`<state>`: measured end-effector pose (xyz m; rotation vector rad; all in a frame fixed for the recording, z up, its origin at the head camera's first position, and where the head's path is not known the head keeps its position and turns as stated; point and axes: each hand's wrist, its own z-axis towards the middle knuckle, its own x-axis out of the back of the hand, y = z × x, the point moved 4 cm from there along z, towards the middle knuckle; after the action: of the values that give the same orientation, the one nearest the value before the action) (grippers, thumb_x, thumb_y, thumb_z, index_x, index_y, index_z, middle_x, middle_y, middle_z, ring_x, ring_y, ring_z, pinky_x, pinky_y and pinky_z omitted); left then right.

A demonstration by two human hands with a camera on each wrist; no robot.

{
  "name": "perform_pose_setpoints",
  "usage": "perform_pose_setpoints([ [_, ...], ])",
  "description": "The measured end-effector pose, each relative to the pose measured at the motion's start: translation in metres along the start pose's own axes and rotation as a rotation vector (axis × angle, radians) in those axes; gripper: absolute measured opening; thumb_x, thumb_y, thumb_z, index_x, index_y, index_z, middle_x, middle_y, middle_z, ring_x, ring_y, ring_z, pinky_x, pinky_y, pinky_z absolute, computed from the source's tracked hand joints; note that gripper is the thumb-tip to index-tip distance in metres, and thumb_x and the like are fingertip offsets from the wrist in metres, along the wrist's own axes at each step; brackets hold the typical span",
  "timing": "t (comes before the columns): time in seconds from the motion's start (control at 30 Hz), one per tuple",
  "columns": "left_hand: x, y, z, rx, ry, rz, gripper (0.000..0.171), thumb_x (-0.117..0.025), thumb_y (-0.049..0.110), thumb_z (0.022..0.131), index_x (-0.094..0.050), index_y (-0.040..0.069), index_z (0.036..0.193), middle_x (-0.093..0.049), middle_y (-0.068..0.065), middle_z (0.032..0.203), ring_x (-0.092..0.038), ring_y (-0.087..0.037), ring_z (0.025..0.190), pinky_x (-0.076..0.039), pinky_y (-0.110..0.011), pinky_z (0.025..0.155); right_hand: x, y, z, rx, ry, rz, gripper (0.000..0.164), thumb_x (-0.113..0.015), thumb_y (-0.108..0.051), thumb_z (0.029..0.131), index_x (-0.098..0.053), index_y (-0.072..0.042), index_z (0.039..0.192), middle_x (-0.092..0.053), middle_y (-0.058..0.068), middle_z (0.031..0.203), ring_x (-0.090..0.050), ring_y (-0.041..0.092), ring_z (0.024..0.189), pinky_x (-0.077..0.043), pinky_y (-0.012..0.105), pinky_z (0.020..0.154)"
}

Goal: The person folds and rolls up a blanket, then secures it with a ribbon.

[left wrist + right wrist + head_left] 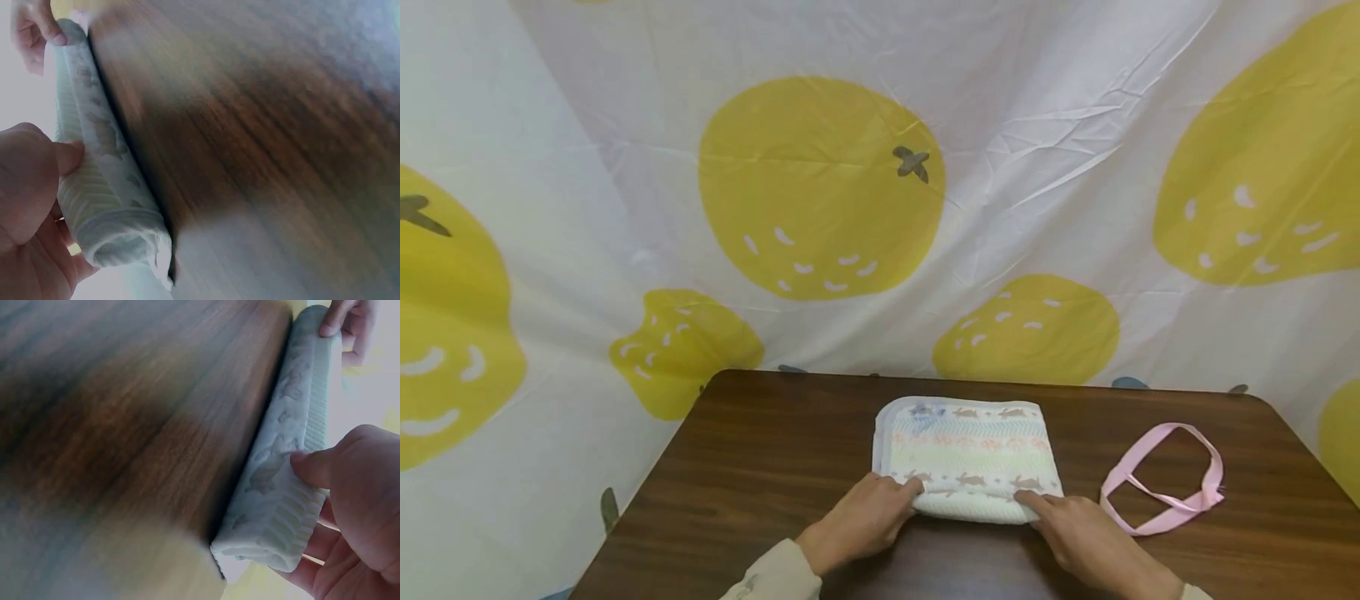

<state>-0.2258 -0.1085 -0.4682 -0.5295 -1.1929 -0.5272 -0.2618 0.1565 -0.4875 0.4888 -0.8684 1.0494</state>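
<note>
A folded quilted cloth (970, 442) with brown rabbits and pastel bands lies on the table. Its near edge is turned over into a thick roll, whose hollow end shows in the left wrist view. At the left of this roll, my left hand (874, 512) pinches the fabric, thumb (70, 156) on top and fingers partly hidden beyond it. My right hand (1086, 533) grips the same roll near its right end, its thumb (312, 467) pressed on the quilted surface.
A pink ribbon (1172, 504) lies in a loose loop right of the cloth, close to my right hand. The dark wooden table (760, 467) ends at a hanging white curtain (1000, 208) printed with yellow fruit.
</note>
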Motion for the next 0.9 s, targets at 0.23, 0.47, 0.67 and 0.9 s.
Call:
perform_pose_setpoints([
  [0.23,0.0,-0.007,-0.005,0.067,-0.13,-0.247,0.021,-0.058,0.022,0.101,-0.06,0.015,0.12,-0.069,0.007,0.09,-0.058,0.001,0.077,-0.051,-0.021,0.075,0.006,0.0,-0.003,-0.014,-0.038,0.089,0.05,-0.077,0.002,0.073,-0.061,-0.014,0.117,-0.052,-0.016,0.065,-0.041,-0.008,0.054,-0.034,0.017,0.045],
  [0.47,-0.001,-0.012,-0.008,0.131,-0.185,-0.412,0.026,-0.052,0.025,0.104,-0.063,0.015,0.125,-0.065,0.006,0.107,-0.059,-0.001,0.091,-0.05,-0.018,0.081,0.007,0.003,-0.004,-0.005,-0.059,0.18,0.048,-0.078,-0.001,0.078,-0.061,-0.012,0.121,-0.055,-0.018,0.072,-0.041,-0.01,0.061,-0.039,0.016,0.052],
  [0.67,-0.004,-0.02,-0.004,0.169,-0.192,-0.506,0.027,-0.055,0.023,0.102,-0.062,0.014,0.127,-0.068,0.003,0.109,-0.061,-0.006,0.099,-0.05,-0.025,0.089,0.002,0.005,-0.003,-0.014,-0.045,0.213,0.044,-0.076,0.0,0.081,-0.061,-0.009,0.121,-0.067,-0.011,0.083,-0.049,-0.007,0.067,-0.043,0.018,0.055],
  [0.9,-0.009,-0.03,0.004,0.324,-0.107,-0.472,0.038,-0.069,0.027,0.094,-0.059,0.014,0.129,-0.07,-0.002,0.111,-0.065,-0.012,0.097,-0.053,-0.031,0.082,-0.005,0.011,0.0,-0.093,0.053,0.136,0.042,-0.081,-0.002,0.075,-0.063,-0.01,0.112,-0.067,-0.004,0.103,-0.066,0.011,0.089,-0.053,0.027,0.071],
])
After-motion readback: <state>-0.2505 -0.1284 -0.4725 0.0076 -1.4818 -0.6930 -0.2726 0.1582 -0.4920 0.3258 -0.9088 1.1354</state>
